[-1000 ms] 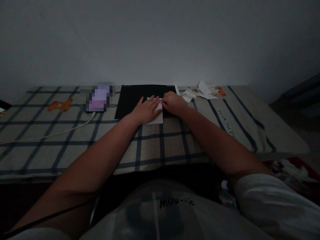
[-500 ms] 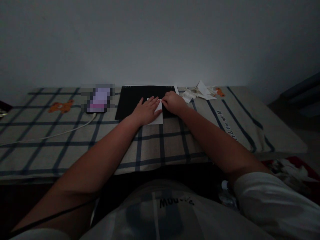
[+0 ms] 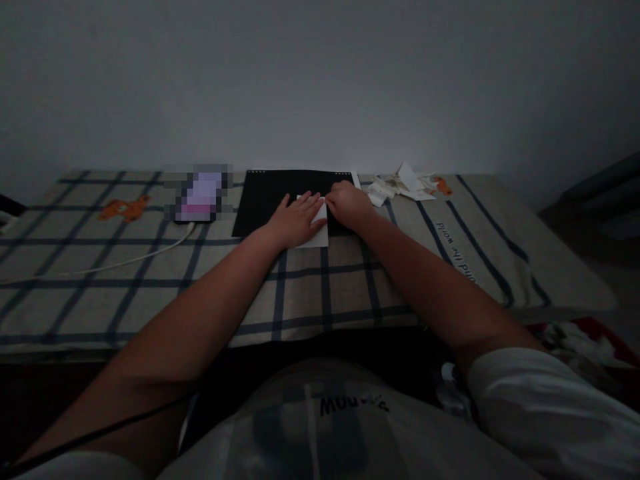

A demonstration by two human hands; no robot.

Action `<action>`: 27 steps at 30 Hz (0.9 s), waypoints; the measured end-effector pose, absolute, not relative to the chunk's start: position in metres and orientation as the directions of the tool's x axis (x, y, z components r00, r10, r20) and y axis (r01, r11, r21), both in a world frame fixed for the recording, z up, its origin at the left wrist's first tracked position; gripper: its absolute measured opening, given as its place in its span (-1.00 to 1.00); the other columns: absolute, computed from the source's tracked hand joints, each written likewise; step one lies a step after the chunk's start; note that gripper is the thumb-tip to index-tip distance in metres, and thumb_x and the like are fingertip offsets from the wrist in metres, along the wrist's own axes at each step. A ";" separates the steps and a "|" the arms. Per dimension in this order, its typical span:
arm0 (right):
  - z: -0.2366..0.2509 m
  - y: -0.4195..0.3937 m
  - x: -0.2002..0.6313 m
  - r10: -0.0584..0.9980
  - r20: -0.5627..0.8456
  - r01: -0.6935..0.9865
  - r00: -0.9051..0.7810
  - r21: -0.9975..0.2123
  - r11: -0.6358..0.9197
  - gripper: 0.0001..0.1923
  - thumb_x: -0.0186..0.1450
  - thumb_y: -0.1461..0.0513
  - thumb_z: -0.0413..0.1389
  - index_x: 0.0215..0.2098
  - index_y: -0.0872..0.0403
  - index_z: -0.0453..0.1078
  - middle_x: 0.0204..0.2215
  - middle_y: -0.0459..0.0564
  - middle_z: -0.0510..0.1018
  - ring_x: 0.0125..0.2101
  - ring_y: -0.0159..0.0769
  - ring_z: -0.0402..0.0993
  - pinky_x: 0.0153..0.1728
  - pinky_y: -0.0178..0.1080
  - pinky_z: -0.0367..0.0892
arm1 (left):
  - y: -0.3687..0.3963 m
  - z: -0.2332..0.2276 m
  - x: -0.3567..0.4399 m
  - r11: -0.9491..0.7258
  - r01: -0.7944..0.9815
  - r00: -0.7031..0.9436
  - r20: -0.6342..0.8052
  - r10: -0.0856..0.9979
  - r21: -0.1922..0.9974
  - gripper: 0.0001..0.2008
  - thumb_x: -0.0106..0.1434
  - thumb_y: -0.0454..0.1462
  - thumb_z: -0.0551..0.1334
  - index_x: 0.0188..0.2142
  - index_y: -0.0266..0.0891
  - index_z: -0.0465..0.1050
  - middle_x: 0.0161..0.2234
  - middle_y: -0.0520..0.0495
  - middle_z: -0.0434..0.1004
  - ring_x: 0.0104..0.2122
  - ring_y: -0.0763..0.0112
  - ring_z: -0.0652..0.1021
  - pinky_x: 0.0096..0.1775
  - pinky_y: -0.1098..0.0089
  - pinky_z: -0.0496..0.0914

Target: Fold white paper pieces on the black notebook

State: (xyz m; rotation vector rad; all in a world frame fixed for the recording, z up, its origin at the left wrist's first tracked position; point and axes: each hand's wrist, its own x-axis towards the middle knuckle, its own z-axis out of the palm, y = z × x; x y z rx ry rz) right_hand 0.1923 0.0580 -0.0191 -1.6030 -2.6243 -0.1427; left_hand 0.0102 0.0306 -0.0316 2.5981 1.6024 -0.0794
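Note:
A small white sheet of paper [image 3: 320,233] lies partly on a black board-like pad [image 3: 260,200] with punched holes along its far edge. Flat on the paper, with fingers stretched out, rests my left hand [image 3: 297,222]. My right hand [image 3: 347,203] is closed, its fingertips pinching at the paper's upper right edge. Most of the paper is covered by my left hand. White sheets show a little behind the black pad.
Torn white paper scraps [image 3: 405,183] lie in a heap to the right. On the left is a phone [image 3: 201,197] with a white cable [image 3: 145,257]. A checked cloth [image 3: 300,293] covers the table, which meets the wall [image 3: 320,87]. A clear bottle [image 3: 453,393] stands below the front edge.
The view has shifted very slightly. Both hands keep almost the same place on the paper, with no clear movement of it.

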 end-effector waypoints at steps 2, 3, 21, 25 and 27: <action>-0.018 0.057 0.191 0.896 0.103 0.902 -0.432 0.041 0.430 -0.51 0.67 0.29 -0.12 0.23 0.30 0.62 0.20 0.33 0.66 0.22 0.07 0.50 0.02 -0.05 0.42 | 0.030 -0.030 0.011 -0.445 0.894 0.448 -0.096 0.889 0.045 -0.28 0.71 -0.02 -0.10 0.70 -0.27 -0.01 0.71 -0.24 -0.03 0.70 0.01 0.01 0.64 -0.22 -0.13; -0.019 0.057 0.190 0.899 0.106 0.905 -0.426 0.039 0.424 -0.51 0.67 0.29 -0.11 0.23 0.28 0.63 0.20 0.33 0.67 0.22 0.08 0.50 -0.01 -0.06 0.42 | 0.030 -0.030 0.011 -0.445 0.895 0.447 -0.098 0.889 0.042 -0.28 0.70 -0.03 -0.10 0.70 -0.27 -0.01 0.71 -0.24 -0.03 0.70 0.01 0.01 0.64 -0.22 -0.13; -0.026 0.062 0.204 0.814 0.192 0.828 -0.548 -0.013 0.560 -0.56 0.67 0.22 -0.02 0.11 0.13 0.73 0.13 0.22 0.70 0.14 0.00 0.49 -0.03 -0.09 0.34 | 0.030 -0.036 0.010 -0.392 0.915 0.396 -0.027 0.918 0.094 -0.25 0.70 -0.01 -0.10 0.70 -0.36 -0.03 0.71 -0.29 -0.06 0.70 0.05 0.03 0.64 -0.10 -0.07; -0.030 0.065 0.205 0.819 0.172 0.829 -0.547 -0.027 0.559 -0.55 0.67 0.20 -0.02 0.17 0.12 0.73 0.14 0.23 0.70 0.14 0.02 0.50 -0.03 -0.08 0.34 | 0.031 -0.034 0.008 -0.375 0.917 0.375 0.025 0.927 0.137 -0.28 0.70 -0.07 -0.09 0.68 -0.40 0.04 0.71 -0.33 -0.06 0.70 0.04 0.00 0.64 -0.13 -0.06; -0.032 0.068 0.204 0.840 0.170 0.850 -0.515 -0.028 0.526 -0.52 0.69 0.18 -0.05 0.22 0.13 0.71 0.16 0.25 0.69 0.14 0.02 0.49 -0.06 -0.09 0.33 | 0.031 -0.032 0.006 -0.387 0.910 0.383 0.055 0.922 0.148 -0.32 0.70 -0.10 -0.10 0.66 -0.34 0.12 0.69 -0.30 0.01 0.70 0.04 0.03 0.63 -0.17 -0.05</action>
